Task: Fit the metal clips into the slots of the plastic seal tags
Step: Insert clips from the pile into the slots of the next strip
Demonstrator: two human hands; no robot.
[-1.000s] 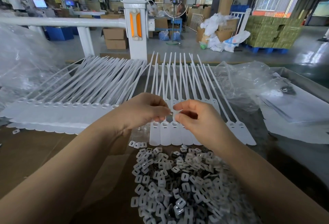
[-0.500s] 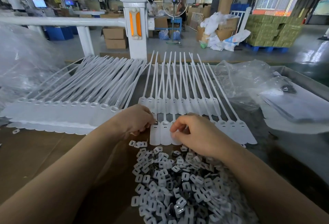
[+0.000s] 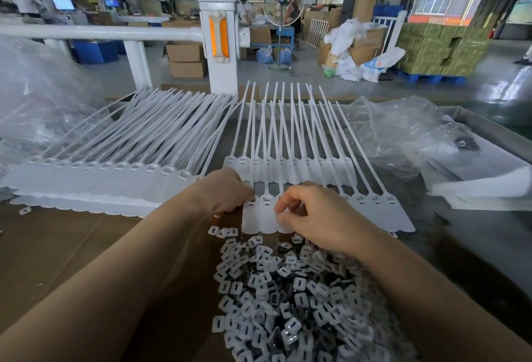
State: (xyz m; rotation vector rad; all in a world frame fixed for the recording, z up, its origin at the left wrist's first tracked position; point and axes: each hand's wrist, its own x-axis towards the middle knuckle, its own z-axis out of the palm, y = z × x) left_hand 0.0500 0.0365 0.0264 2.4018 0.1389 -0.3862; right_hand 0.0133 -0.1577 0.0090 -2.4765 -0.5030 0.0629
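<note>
A near row of white plastic seal tags (image 3: 266, 214) lies flat with long tails pointing away, and a second row (image 3: 290, 168) lies behind it. My left hand (image 3: 224, 193) rests with curled fingers against the left edge of the leftmost near tag. My right hand (image 3: 313, 214) presses its thumb and curled fingers on the third tag of that row; what lies under the fingertips is hidden. A heap of small white-framed metal clips (image 3: 288, 298) lies just in front of the tags, under my right wrist.
A long fanned stack of white seal tags (image 3: 95, 177) fills the left of the table. Crumpled clear plastic bags lie at the left (image 3: 43, 102) and right (image 3: 403, 131). Brown cardboard (image 3: 57, 246) covers the near left. A white post (image 3: 220, 42) stands behind the table.
Both hands came down from mid-air, where they met over the tags, onto the near row. The left now sits at the row's left edge, the right on the third tag.
</note>
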